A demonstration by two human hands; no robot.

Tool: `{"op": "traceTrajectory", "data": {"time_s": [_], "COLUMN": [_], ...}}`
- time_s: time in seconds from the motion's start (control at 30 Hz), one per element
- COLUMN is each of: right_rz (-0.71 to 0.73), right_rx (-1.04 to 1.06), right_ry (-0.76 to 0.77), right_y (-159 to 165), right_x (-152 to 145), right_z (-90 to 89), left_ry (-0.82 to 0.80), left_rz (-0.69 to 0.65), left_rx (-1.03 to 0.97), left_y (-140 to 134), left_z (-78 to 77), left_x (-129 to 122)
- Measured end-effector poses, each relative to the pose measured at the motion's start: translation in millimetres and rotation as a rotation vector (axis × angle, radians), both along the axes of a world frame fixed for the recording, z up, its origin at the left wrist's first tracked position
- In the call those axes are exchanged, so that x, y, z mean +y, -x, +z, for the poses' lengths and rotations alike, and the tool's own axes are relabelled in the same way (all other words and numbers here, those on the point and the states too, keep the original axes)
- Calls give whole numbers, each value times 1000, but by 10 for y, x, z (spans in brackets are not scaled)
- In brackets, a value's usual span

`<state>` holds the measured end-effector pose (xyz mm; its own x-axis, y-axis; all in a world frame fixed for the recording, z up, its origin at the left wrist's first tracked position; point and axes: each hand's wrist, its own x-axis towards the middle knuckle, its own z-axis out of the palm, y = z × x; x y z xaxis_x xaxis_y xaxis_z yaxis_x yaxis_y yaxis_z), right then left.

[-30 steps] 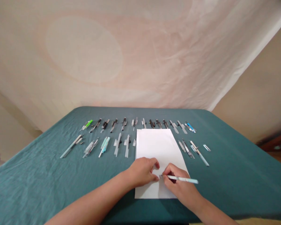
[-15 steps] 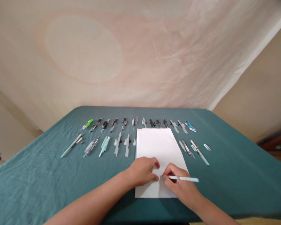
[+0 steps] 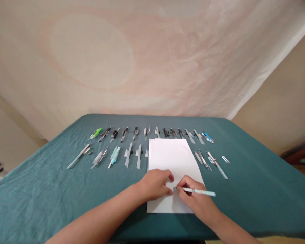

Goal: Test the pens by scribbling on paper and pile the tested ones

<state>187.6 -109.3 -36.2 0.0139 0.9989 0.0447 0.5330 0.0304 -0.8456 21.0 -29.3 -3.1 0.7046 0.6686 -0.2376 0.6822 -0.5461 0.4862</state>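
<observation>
Both hands [image 3: 156,184] crowd the paper's [image 3: 171,157] near edge, pen [image 3: 199,192] gripped.

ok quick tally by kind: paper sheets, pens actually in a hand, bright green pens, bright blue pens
flat white paper sheet: 1
pale blue slim plastic pen gripped in the right hand: 1
bright green plastic pen, back row, far left: 1
bright blue plastic pen, back row, far right: 1
total: 4

pale pen [image 3: 198,191], level; white paper [image 3: 171,159], flat
</observation>
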Motion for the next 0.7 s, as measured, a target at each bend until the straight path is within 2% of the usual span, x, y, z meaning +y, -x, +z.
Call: {"op": "traceTrajectory", "data": {"time_s": [0.27, 0.7], "right_rz": [37, 5], "right_rx": [4, 15], "right_ry": [9, 22], "right_y": [-19, -37], "right_x": [-8, -13], "right_z": [-58, -63], "left_ry": [-11, -11], "left_rz": [3, 4], "left_rx": [-27, -56], "left_y": [10, 18], "left_z": [-32, -46], "left_x": [-3, 3]}}
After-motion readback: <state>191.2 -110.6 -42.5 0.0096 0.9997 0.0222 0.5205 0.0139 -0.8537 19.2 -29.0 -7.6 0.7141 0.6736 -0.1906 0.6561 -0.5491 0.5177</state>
